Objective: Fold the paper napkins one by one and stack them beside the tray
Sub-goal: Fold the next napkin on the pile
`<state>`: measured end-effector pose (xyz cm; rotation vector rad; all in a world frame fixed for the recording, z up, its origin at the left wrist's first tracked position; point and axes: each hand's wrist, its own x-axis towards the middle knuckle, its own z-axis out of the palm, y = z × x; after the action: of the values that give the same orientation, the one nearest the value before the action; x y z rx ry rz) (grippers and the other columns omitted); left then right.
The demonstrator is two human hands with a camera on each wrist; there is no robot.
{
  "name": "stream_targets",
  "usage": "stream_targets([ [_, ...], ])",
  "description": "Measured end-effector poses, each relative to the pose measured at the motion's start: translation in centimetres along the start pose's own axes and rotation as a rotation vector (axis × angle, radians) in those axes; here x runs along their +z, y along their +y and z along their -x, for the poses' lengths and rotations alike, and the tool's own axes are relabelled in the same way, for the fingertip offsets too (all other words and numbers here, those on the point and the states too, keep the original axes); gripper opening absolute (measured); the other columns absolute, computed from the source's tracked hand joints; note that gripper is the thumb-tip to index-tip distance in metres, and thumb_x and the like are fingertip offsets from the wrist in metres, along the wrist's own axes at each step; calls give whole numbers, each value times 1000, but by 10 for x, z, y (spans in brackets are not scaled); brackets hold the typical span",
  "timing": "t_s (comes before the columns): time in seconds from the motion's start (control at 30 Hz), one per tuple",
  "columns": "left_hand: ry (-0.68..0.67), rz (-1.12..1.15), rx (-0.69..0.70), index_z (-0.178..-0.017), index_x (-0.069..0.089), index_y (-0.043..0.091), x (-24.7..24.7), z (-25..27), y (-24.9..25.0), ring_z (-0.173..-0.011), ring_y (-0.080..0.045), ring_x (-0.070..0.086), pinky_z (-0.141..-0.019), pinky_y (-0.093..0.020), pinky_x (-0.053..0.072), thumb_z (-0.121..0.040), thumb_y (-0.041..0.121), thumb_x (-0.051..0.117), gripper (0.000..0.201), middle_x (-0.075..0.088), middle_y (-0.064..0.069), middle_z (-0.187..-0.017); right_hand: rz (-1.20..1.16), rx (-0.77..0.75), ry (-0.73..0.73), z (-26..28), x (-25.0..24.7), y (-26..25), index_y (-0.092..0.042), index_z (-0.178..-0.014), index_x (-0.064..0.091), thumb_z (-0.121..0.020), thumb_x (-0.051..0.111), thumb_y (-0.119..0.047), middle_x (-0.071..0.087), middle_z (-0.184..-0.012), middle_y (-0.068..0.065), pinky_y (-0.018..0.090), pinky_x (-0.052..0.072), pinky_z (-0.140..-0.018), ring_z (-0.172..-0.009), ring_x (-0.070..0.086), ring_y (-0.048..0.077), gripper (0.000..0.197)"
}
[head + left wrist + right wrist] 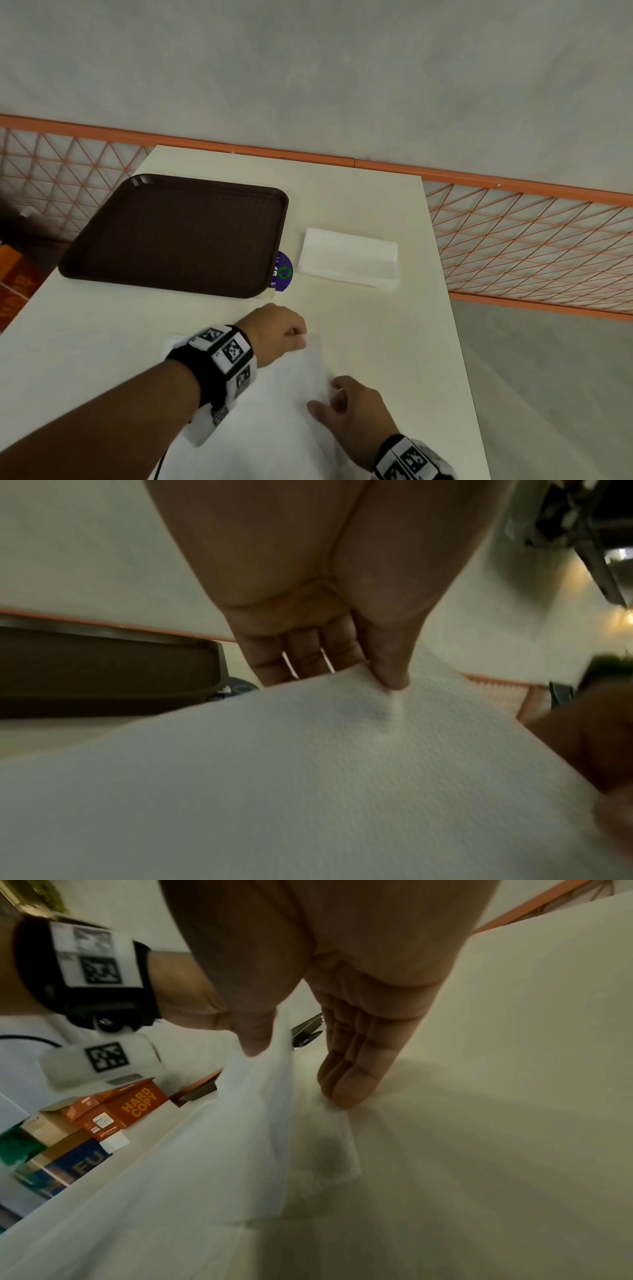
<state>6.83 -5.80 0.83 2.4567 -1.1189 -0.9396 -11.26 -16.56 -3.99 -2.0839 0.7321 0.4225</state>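
Note:
A white paper napkin (291, 394) lies at the table's near edge under both hands. My left hand (298, 337) pinches its far corner between thumb and fingers, and in the left wrist view the napkin (308, 777) rises to that pinch of the left hand (383, 680). My right hand (329, 397) is at the napkin's right edge. In the right wrist view the straight fingers (346, 1091) press a lower layer on the table and the thumb (257, 1039) touches a lifted layer of the napkin (205, 1164). A stack of folded napkins (347, 260) lies right of the brown tray (171, 236).
A round purple sticker (284, 272) shows between the tray and the stack. The cream table (376, 192) ends close to the stack's right side, with an orange mesh railing (531, 240) beyond. Cardboard boxes (120, 1110) stand on the floor to the left.

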Motion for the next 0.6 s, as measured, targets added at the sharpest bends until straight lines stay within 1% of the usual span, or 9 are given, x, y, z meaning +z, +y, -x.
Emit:
stream_targets([
  [0.07,37,202,37,-88,67,22,-6,4,-2,-73,-13,61,-72,-29,49,-89,30,64,9,66,4,-77,-21,2,-39,-1,-6,-2,-29,-114,59,-77,66,-54,66,-95,-11,19,48,-75,-85,61,7,46],
  [0.1,69,320,49,-87,66,23,-9,6,-3,-73,-12,62,-74,-30,50,-88,28,65,5,69,3,-78,-34,-5,-47,-2,-11,-4,-30,-107,62,-80,66,-47,67,-98,-9,23,50,-77,-88,62,10,33],
  [0.17,156,508,29,-92,67,21,-11,6,-10,-79,-12,67,-79,-31,52,-89,23,65,4,72,0,-85,-27,-32,-44,-4,-27,-8,-28,-86,64,-85,65,-33,68,-93,-5,22,49,-73,-84,62,12,5],
  [0.2,197,557,-1,-97,66,18,-11,7,-15,-82,-14,69,-81,-32,53,-90,21,64,8,73,-2,-89,3,-61,-36,-6,-36,-10,-27,-77,63,-86,64,-29,67,-87,-4,19,46,-66,-78,60,10,9],
  [0.27,253,567,-56,-99,65,12,-8,11,-26,-75,-14,66,-73,-30,53,-91,19,62,11,71,-3,-88,75,-102,-7,-14,-56,-13,-24,-71,62,-88,63,-27,64,-78,-4,15,40,-57,-71,57,10,17],
  [0.33,260,509,-115,-93,64,8,-2,16,-37,-67,-14,59,-65,-30,50,-91,20,61,13,67,-10,-79,174,-143,21,-23,-75,-18,-18,-76,66,-89,63,-25,62,-76,-2,20,37,-59,-73,56,14,15],
  [0.4,255,464,-178,-90,65,9,6,21,-49,-70,-19,61,-72,-36,53,-89,22,62,14,68,-13,-80,260,-157,35,-33,-87,-23,-21,-72,62,-89,63,-24,59,-73,-3,23,35,-61,-74,54,15,17],
  [0.47,263,417,-212,-88,67,13,11,23,-56,-79,-23,65,-80,-39,53,-87,24,64,11,70,-8,-82,302,-135,45,-41,-92,-28,-25,-65,55,-89,61,-24,57,-71,-2,24,36,-62,-75,54,18,25],
  [0.6,343,295,-212,-92,67,14,8,23,-49,-83,-21,64,-80,-35,51,-88,26,62,13,68,-5,-85,377,-131,62,-44,-91,-36,-23,-63,50,-91,55,-27,55,-71,-2,26,39,-66,-76,53,21,29],
])
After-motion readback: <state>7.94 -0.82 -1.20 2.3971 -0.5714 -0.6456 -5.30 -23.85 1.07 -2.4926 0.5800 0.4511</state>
